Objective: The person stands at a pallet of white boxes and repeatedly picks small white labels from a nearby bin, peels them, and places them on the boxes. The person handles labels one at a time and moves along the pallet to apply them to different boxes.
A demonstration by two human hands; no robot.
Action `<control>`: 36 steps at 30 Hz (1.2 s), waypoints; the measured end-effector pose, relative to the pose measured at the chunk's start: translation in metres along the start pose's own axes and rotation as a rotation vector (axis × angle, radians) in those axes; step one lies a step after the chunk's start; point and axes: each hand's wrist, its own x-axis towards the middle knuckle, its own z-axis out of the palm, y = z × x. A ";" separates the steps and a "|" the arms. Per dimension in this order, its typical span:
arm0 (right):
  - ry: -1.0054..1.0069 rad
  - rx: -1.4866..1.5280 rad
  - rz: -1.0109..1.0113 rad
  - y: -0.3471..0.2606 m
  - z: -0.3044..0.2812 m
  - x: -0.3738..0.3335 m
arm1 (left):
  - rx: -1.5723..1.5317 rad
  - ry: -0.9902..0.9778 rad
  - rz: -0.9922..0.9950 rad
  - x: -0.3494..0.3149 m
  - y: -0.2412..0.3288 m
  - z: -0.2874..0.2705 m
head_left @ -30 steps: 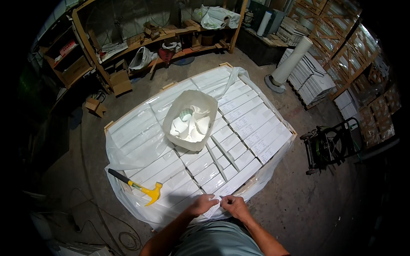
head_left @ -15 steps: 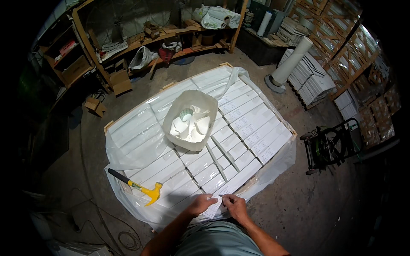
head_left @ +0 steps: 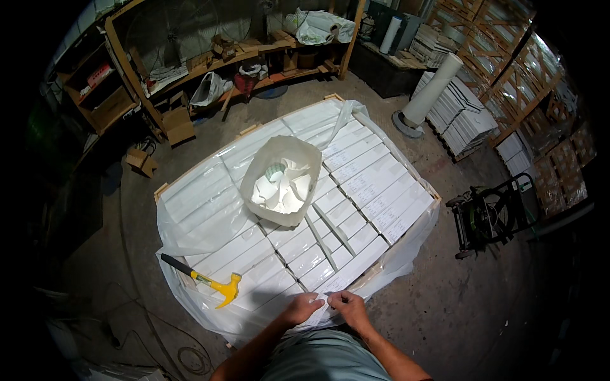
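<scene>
My left hand pinches a small white printed sheet of paper near the front edge of a pallet. At the sheet's upper right corner my right hand is closed, thumb and fingertips pressed together; what they grip there is too small to make out. Both hands are above rows of long white boxes on the pallet. To the left lies a yellow claw hammer with a black grip. Farther back on the boxes stands a translucent plastic tub with curved white pieces in it.
Clear plastic wrap drapes over the pallet's sides. Two thin grey strips lie across the boxes. A wheeled black cart stands at the right, a white roll upright farther back. Wooden shelves line the far left; a cord lies on the floor.
The paper sheet has tilted, and less of its face shows between my hands. My right fingers have curled slightly closer to its corner. The hammer and tub stay in place.
</scene>
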 end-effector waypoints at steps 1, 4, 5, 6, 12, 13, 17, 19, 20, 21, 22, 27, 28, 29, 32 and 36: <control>-0.021 0.062 0.029 0.001 -0.002 0.001 | 0.035 -0.044 -0.018 0.000 -0.003 -0.003; -0.009 0.172 0.065 0.004 -0.005 0.003 | -0.219 -0.089 -0.117 0.006 -0.021 -0.003; 0.007 0.195 0.068 0.004 -0.005 0.004 | -0.364 -0.090 -0.156 0.007 -0.028 -0.001; -0.011 0.192 0.057 0.004 -0.006 0.005 | -0.367 -0.062 -0.132 0.007 -0.020 -0.003; -0.074 0.184 0.022 -0.006 0.001 0.006 | -0.302 -0.020 -0.190 0.005 0.015 0.004; -0.070 0.150 0.013 -0.004 0.001 0.007 | -0.188 0.069 -0.083 0.007 0.013 0.007; -0.063 0.127 -0.053 0.001 -0.001 0.012 | 0.062 0.246 0.092 0.012 0.007 0.014; 0.009 0.117 -0.091 -0.001 -0.001 0.016 | 0.135 0.302 0.099 0.013 0.013 0.011; 0.086 0.084 -0.105 -0.004 -0.002 0.017 | 0.196 0.354 0.126 0.014 0.017 0.009; 0.160 0.050 -0.116 -0.006 -0.004 0.019 | 0.256 0.407 0.149 0.015 0.020 0.007; 0.289 0.052 -0.205 -0.004 -0.008 0.027 | 0.292 0.484 0.227 0.018 0.022 0.001; 0.534 0.471 -0.076 -0.016 -0.046 0.052 | 0.211 0.732 0.324 0.035 0.077 -0.064; 0.592 0.484 -0.076 -0.014 -0.051 0.057 | 0.296 0.846 0.305 0.050 0.081 -0.080; 0.577 0.425 -0.087 -0.016 -0.051 0.058 | 0.371 0.929 0.310 0.061 0.089 -0.099; 0.512 0.227 -0.121 -0.017 -0.049 0.052 | 0.560 1.107 0.321 0.101 0.112 -0.149; 0.488 0.089 -0.118 -0.002 -0.023 0.053 | 0.883 0.970 0.069 0.137 0.110 -0.185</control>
